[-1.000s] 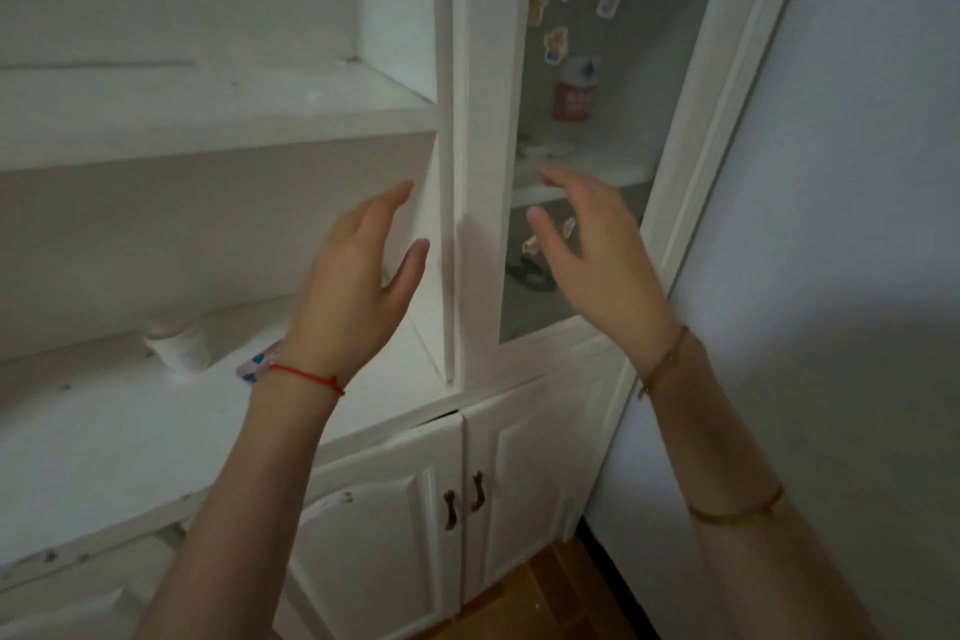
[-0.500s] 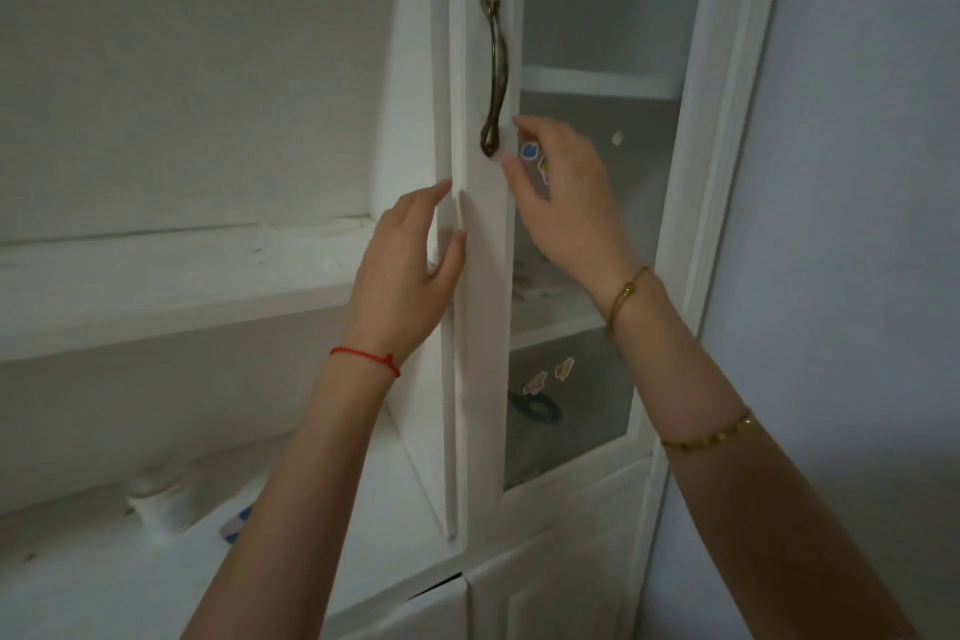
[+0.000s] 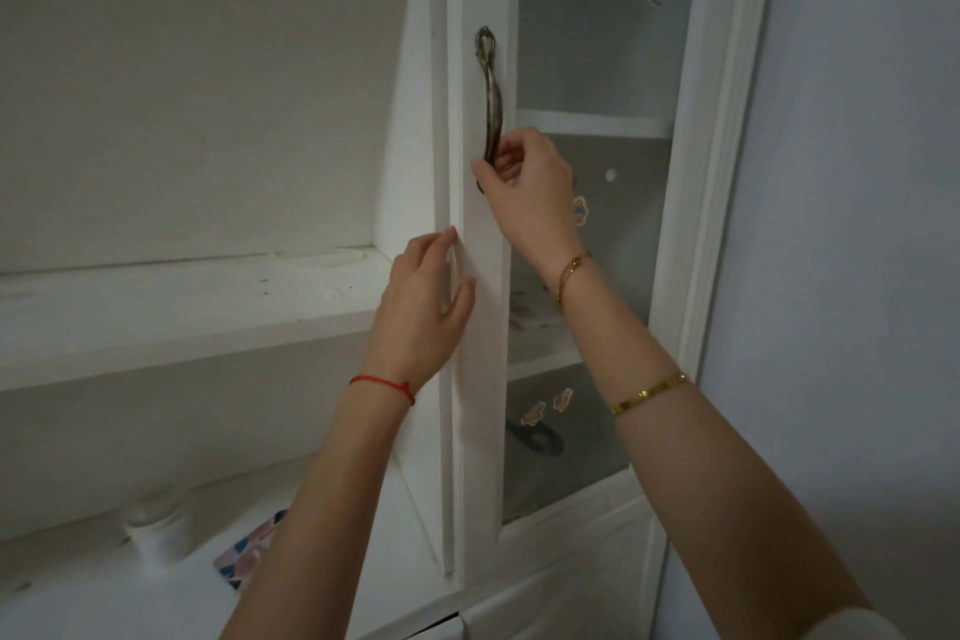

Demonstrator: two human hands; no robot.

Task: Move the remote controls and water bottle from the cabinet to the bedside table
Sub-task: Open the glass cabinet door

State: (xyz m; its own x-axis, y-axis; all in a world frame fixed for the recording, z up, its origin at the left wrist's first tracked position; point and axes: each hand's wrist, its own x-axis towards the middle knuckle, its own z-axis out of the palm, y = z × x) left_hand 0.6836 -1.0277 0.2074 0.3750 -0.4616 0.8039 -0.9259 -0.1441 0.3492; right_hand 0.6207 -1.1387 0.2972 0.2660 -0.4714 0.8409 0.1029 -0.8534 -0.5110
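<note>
A white cabinet door [image 3: 483, 327] with a glass pane and a dark metal handle [image 3: 491, 94] stands shut in front of me. My right hand [image 3: 530, 192] is closed around the lower end of that handle. My left hand [image 3: 423, 312] lies flat with spread fingers against the door's left edge, where it meets the cabinet frame. Behind the glass I see shelves and some stickers [image 3: 548, 405]. No remote control or water bottle shows in this view.
Open white shelves [image 3: 182, 296] run to the left. On the lower surface sit a small white jar [image 3: 156, 530] and a colourful patterned flat object [image 3: 249, 551]. A dark ring-shaped item [image 3: 535, 439] lies behind the glass. A plain wall [image 3: 857, 224] is at the right.
My right hand rose and closed on the door handle. My left hand moved up and pressed against the door's edge. The view tilted upward.
</note>
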